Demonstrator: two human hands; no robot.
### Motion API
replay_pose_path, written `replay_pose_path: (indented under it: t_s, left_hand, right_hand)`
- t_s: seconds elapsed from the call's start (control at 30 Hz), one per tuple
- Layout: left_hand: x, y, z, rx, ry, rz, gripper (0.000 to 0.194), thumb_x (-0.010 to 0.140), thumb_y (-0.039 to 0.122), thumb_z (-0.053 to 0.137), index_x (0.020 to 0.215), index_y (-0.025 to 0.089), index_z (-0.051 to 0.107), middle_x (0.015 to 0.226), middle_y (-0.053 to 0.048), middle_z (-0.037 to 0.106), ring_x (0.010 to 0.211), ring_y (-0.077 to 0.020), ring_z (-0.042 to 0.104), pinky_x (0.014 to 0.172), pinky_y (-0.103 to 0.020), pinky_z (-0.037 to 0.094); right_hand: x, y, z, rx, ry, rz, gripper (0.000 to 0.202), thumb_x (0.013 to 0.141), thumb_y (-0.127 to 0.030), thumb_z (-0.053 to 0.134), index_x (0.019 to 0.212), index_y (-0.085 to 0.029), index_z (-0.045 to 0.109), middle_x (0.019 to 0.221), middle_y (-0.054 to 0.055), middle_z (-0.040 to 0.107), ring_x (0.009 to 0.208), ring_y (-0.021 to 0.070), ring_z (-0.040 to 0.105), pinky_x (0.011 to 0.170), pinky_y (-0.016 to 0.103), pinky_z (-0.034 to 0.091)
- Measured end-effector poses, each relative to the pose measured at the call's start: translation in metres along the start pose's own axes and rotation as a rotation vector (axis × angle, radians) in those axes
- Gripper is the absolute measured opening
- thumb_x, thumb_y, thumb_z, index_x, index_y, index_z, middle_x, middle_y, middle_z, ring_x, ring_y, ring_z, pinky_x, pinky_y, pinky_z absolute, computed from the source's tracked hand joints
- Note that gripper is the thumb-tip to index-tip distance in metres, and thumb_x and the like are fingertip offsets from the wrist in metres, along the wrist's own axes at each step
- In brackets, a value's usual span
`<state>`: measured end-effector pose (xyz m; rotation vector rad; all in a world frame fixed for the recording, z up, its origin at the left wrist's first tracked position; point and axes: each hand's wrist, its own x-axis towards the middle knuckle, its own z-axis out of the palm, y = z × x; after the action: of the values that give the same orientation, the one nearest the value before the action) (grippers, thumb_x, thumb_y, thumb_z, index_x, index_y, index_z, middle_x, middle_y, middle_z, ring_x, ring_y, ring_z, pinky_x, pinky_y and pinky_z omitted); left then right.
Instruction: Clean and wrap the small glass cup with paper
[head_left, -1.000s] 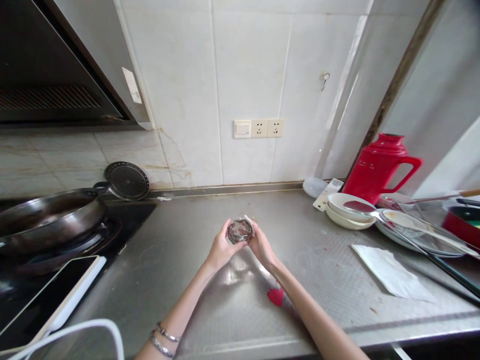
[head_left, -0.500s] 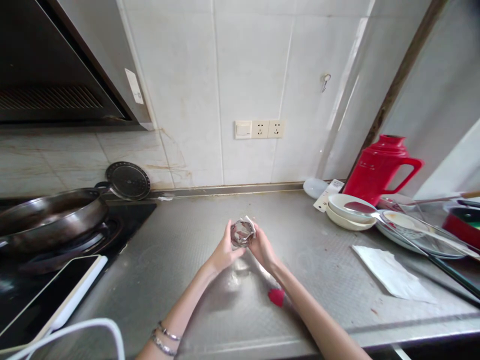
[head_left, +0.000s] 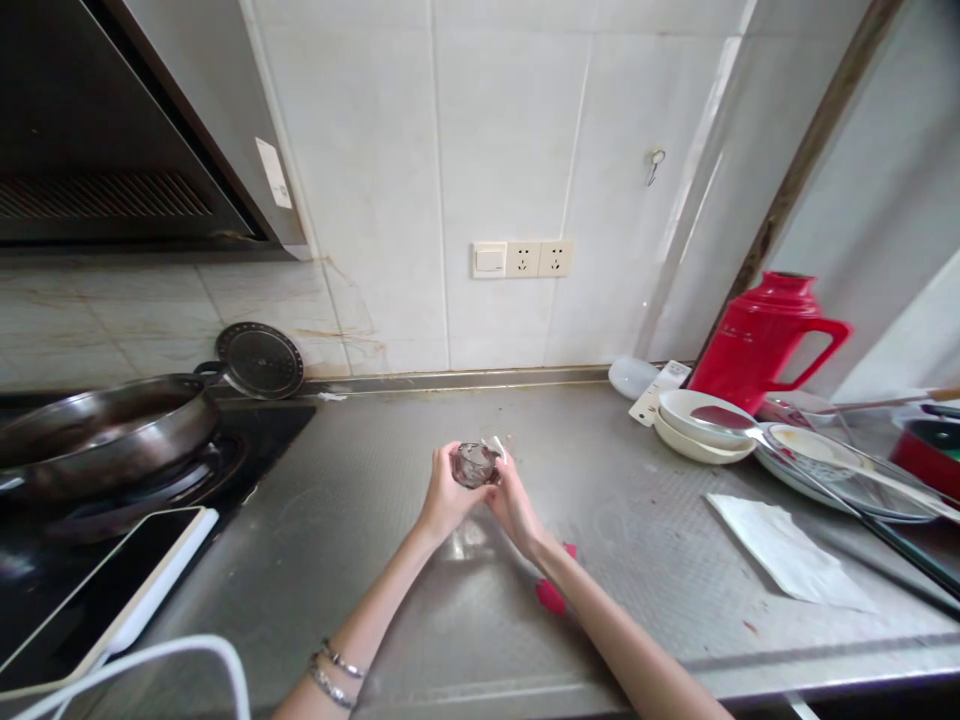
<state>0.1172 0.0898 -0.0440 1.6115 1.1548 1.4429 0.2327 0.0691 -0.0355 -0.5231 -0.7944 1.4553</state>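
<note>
Above the middle of the steel counter, a small round glass (head_left: 474, 465) sits between my two hands, its open top facing me. It is clear with a brownish-grey look and a faceted rim. My left hand (head_left: 448, 490) is closed around its left side, the thumb in front. My right hand (head_left: 513, 497) grips the right side, and a thin white piece (head_left: 495, 447), which I cannot name, sticks up by its fingertips. The glass's lower part is hidden by my fingers. Under my right forearm lies a red thing (head_left: 551, 596), partly covered and unclear in kind.
At left are a steel pan (head_left: 112, 430) on the black stove and a phone (head_left: 97, 600) with a white cable (head_left: 172, 645). At right stand a red thermos (head_left: 757, 345), stacked bowls (head_left: 701, 445) and a plate with utensils. A white napkin (head_left: 787, 550) lies in front of them.
Both hands have shifted slightly left with the glass, and it has turned a little in my fingers. More of the red thing shows beside my right forearm.
</note>
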Motion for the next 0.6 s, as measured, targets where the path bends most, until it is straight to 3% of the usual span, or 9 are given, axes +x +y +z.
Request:
replay_pose_path:
  t_s: [0.13, 0.23, 0.37, 0.53, 0.6]
  left_hand:
    - [-0.006, -0.001, 0.005, -0.047, -0.066, -0.03, 0.105, 0.054, 0.027, 0.083, 0.14, 0.021, 0.024, 0.137, -0.017, 0.04, 0.12, -0.0289, 0.051, 0.101, -0.045, 0.042]
    - [-0.007, 0.0, 0.001, -0.15, -0.203, -0.037, 0.106, 0.061, 0.022, 0.078, 0.146, 0.023, 0.015, 0.148, -0.018, 0.031, 0.13, -0.0308, 0.042, 0.104, -0.048, 0.039]
    - [-0.002, 0.006, -0.01, -0.233, -0.346, -0.067, 0.09, 0.069, 0.02, 0.071, 0.146, 0.019, 0.024, 0.143, -0.017, 0.042, 0.131, -0.0298, 0.043, 0.109, -0.049, 0.035]
    - [0.005, 0.012, -0.016, -0.23, -0.329, -0.126, 0.09, 0.061, 0.019, 0.079, 0.14, 0.015, 0.036, 0.138, -0.018, 0.048, 0.128, -0.0316, 0.046, 0.109, -0.049, 0.035]
    - [0.006, 0.013, -0.017, -0.244, -0.373, -0.15, 0.085, 0.06, 0.019, 0.08, 0.135, 0.015, 0.041, 0.134, -0.018, 0.052, 0.124, -0.031, 0.05, 0.107, -0.049, 0.037]
  right_hand:
    - [0.001, -0.002, 0.001, -0.015, 0.021, -0.021, 0.047, 0.076, -0.048, 0.064, 0.118, -0.027, 0.057, 0.122, 0.004, 0.064, 0.114, 0.025, 0.056, 0.096, 0.04, 0.044]
    - [0.005, -0.009, -0.002, -0.009, 0.009, 0.005, 0.046, 0.076, -0.049, 0.064, 0.113, -0.023, 0.06, 0.117, 0.006, 0.066, 0.114, 0.0264, 0.057, 0.095, 0.042, 0.045]
    - [0.011, -0.017, -0.007, 0.024, -0.005, 0.07, 0.039, 0.074, -0.05, 0.063, 0.099, -0.02, 0.066, 0.103, 0.006, 0.072, 0.109, 0.0277, 0.061, 0.094, 0.042, 0.045]
    - [0.01, -0.018, -0.006, -0.001, -0.037, 0.106, 0.04, 0.076, -0.053, 0.058, 0.094, -0.019, 0.068, 0.095, 0.007, 0.074, 0.106, 0.0279, 0.062, 0.094, 0.042, 0.045]
    - [0.009, -0.017, -0.006, -0.014, -0.049, 0.105, 0.041, 0.076, -0.054, 0.059, 0.094, -0.018, 0.068, 0.094, 0.007, 0.074, 0.105, 0.028, 0.063, 0.094, 0.042, 0.046]
